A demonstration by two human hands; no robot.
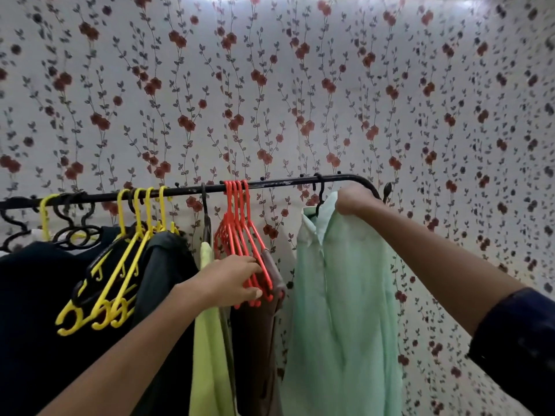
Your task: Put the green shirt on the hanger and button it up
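Floral wall behind rail [186,190]. Right hand [353,202] clamps the green shirt [345,295]; left hand [237,280] grips orange hangers [240,235] (nine o'clock of shirt).

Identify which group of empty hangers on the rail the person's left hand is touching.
The orange hangers, mid-rail. The left hand grips their lower ends; the yellow hangers hang further left, untouched.

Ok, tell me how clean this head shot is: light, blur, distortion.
Head view: the bright light comes from above, washing out the top of the floral wall covering; wide-angle bending curves the black metal clothes rail and darkens the right edge; the pale green shirt and orange plastic hangers look slightly soft.
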